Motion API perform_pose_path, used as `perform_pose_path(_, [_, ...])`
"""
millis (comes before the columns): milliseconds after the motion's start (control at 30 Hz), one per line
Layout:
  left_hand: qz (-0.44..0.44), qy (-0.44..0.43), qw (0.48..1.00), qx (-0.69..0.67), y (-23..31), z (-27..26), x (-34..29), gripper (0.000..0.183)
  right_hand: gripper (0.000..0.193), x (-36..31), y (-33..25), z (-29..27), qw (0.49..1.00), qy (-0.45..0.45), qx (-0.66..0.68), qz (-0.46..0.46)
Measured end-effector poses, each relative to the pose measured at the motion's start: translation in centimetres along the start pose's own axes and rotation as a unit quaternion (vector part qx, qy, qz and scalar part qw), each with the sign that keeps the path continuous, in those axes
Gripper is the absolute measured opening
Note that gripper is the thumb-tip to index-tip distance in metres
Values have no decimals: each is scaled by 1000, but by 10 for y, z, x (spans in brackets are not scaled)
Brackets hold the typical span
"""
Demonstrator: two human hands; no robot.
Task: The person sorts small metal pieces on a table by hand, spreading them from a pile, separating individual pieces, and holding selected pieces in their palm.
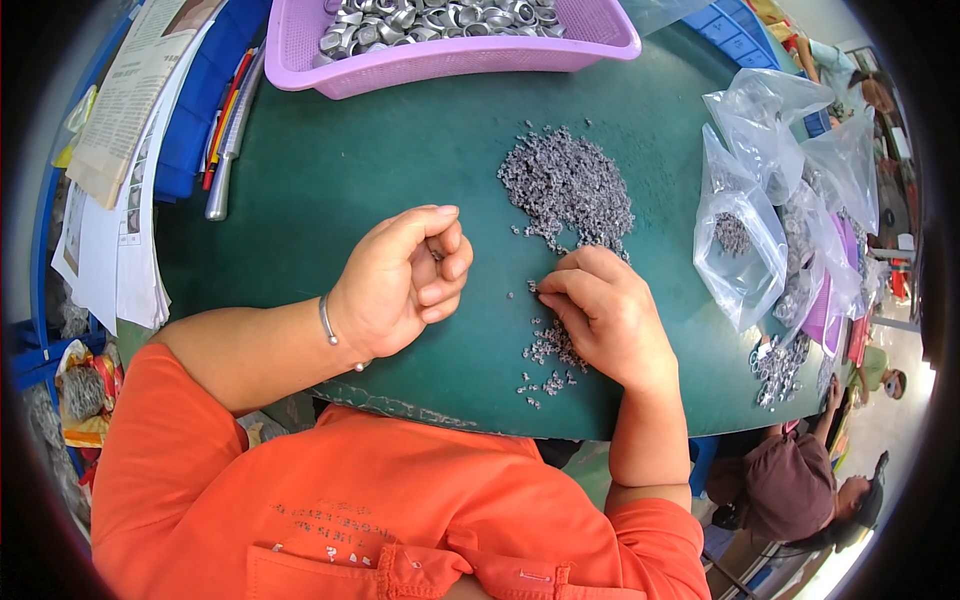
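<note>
Rings (440,22) of silvery metal crowd the purple basket (450,72); a clear bag (735,285) at right holds small gray parts. A gray pile (565,180) of such parts lies just beyond the right hand (605,315), which partly covers a looser scatter (548,345). Its thumb and forefinger form a narrow gap at a tiny part (532,286); whether they pinch it, I cannot tell. The left hand (395,280) curls loosely, contents unclear. Pens (228,115) and papers (140,255) flank the green table (350,150).
</note>
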State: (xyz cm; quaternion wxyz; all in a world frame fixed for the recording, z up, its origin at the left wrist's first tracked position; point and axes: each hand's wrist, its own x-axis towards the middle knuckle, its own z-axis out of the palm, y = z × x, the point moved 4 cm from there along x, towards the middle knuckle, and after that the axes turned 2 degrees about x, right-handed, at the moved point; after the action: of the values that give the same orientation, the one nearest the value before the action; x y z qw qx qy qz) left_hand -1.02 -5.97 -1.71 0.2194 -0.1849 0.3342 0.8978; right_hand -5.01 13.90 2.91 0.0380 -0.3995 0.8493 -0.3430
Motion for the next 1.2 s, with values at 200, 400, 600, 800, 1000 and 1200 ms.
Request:
perform_pose_path(200, [2,-8,1000,3,0,0,1,28,14,1,3,-2,998,48,8,35])
perform_pose_path(400, [3,-6,1000,0,1,-2,2,28,17,-2,4,-5,988,-121,98,14])
perform_pose_path(600, [-18,-19,1000,9,0,2,2,29,21,9,-11,14,998,-3,15,-56])
perform_pose_path(800, [-109,-102,986,72,-17,-3,2,42,22,5,-16,6,988,121,89,-36])
perform_pose_path(1000, [-138,-100,984,57,-15,-2,-1,35,24,1,3,-12,986,159,22,54])
perform_pose_path(1200, [-100,-32,994,12,-9,1,1,30,38,5,1,10,997,48,37,35])
